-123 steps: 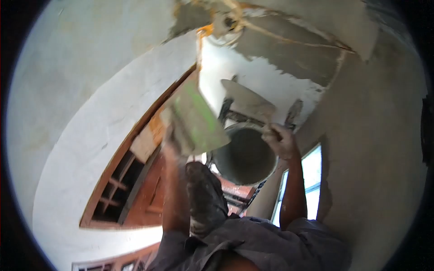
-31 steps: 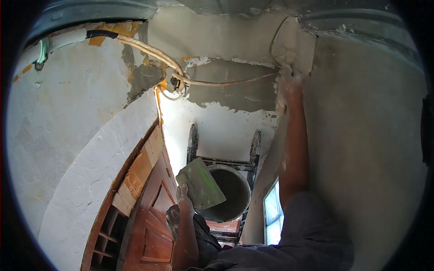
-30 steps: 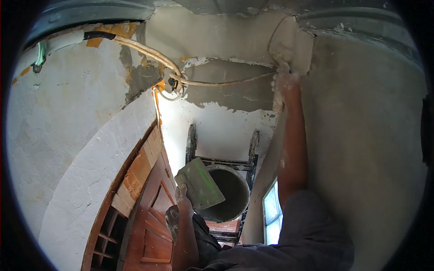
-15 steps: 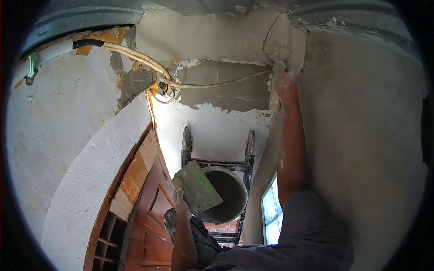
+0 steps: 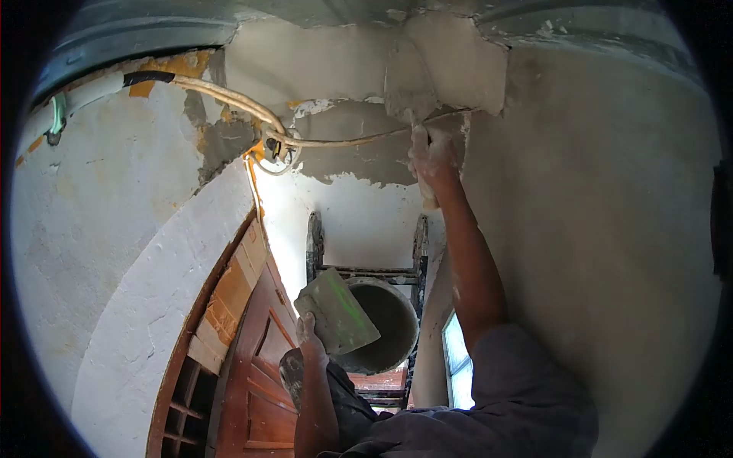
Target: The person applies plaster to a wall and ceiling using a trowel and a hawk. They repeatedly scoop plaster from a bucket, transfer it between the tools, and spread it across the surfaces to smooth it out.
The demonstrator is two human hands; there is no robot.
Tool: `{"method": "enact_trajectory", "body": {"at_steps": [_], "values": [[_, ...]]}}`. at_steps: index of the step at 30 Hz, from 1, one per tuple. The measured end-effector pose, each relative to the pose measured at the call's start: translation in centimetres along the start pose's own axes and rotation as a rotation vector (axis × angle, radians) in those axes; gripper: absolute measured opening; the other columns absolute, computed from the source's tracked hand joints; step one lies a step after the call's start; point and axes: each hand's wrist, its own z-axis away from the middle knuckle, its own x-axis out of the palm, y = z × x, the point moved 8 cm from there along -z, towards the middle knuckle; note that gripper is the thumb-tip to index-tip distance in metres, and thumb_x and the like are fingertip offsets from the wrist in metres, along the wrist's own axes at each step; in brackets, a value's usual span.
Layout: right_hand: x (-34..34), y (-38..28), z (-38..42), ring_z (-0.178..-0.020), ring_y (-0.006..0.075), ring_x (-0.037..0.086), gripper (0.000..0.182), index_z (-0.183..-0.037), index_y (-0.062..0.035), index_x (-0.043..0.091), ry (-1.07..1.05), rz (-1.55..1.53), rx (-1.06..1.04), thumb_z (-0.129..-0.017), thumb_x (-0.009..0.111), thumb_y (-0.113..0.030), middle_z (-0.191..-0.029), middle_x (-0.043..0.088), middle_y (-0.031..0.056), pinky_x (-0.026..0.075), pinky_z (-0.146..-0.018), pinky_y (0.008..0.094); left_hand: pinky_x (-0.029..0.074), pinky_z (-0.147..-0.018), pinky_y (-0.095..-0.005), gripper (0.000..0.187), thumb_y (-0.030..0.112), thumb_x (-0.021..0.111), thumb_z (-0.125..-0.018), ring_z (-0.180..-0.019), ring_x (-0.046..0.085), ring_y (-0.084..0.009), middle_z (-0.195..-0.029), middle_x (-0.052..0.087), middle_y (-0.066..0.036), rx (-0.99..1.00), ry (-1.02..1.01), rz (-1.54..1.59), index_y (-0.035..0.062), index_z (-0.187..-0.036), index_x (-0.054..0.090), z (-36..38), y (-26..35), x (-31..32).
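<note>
High on the wall, my right hand [image 5: 435,159] is wrapped round the handle of a plastering trowel [image 5: 409,82]. Its grey blade lies up against the upper wall and blends with the plaster there. Lower down, my left hand [image 5: 308,332] grips the edge of a flat, rectangular plaster board [image 5: 336,311], grey with a green streak. The board is tilted and overlaps the left rim of a round bucket [image 5: 411,324]. Only part of the bucket's grey inside shows. A cable [image 5: 343,142] runs across the wall just by my right hand.
A paint-spattered ladder [image 5: 421,252] stands behind the bucket. Cables bunch at a wall opening [image 5: 279,149] on the left. A brown wooden door [image 5: 263,366] and cardboard [image 5: 229,294] are at lower left, a window [image 5: 459,366] at lower right. Metal sheeting [image 5: 603,38] hangs overhead.
My right hand has moved left along the wall with the trowel, whose blade now shows more fully. My left hand and the board have shifted only slightly.
</note>
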Motion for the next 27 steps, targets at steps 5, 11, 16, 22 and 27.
{"method": "enact_trajectory", "body": {"at_steps": [5,11,16,22,27], "values": [[-0.1,-0.3,1.7,-0.044,0.0162,0.055,0.038,-0.072,-0.0008,0.058,-0.184,-0.315,0.128,-0.095,0.052,-0.031,-0.058,0.055,0.0066,0.046,-0.044,0.0320,0.049,-0.082,-0.0338,0.043,0.034,0.057,-0.095,-0.093,0.060,-0.0203,-0.107,0.061,-0.010,0.005,0.013,0.021,0.0001,-0.121,0.055,-0.1,0.6,0.1],[-6.9,2.5,3.0,-0.045,0.0149,0.053,0.031,-0.087,-0.0006,0.057,0.289,-0.549,0.222,-0.096,0.053,-0.029,-0.064,0.055,0.0050,0.045,-0.041,0.0290,0.049,-0.084,-0.0364,0.043,0.033,0.057,-0.094,-0.096,0.060,-0.0222,-0.109,0.061,-0.011,-0.053,-0.011,0.035,-0.0002,-0.121,0.055,-0.2,-0.4,0.2],[-8.4,4.5,0.7,-0.046,0.0174,0.055,0.034,-0.089,-0.0016,0.058,0.264,-0.440,0.156,-0.096,0.052,-0.034,-0.064,0.056,0.0060,0.046,-0.042,0.0305,0.051,-0.085,-0.0378,0.043,0.031,0.056,-0.095,-0.097,0.062,-0.0241,-0.109,0.061,-0.012,-0.122,-0.055,0.198,0.0001,-0.124,0.053,0.4,-0.4,2.3],[-1.6,1.1,-1.6,-0.047,0.0188,0.057,0.036,-0.086,-0.0031,0.059,0.045,-0.082,0.134,-0.095,0.052,-0.037,-0.060,0.055,0.0051,0.046,-0.044,0.0320,0.051,-0.087,-0.0382,0.044,0.030,0.055,-0.096,-0.098,0.063,-0.0251,-0.113,0.061,-0.013,-0.133,-0.096,0.217,-0.0015,-0.127,0.050,-0.8,-2.7,1.9],[1.0,-2.6,3.3,-0.048,0.0117,0.052,0.031,-0.080,0.0011,0.061,-0.122,-0.391,0.059,-0.095,0.052,-0.025,-0.063,0.056,0.0043,0.043,-0.044,0.0292,0.050,-0.092,-0.0404,0.047,0.029,0.053,-0.097,-0.104,0.063,-0.0276,-0.119,0.060,-0.017,-0.181,-0.097,0.303,-0.0029,-0.130,0.047,0.0,-0.6,3.7]]}}
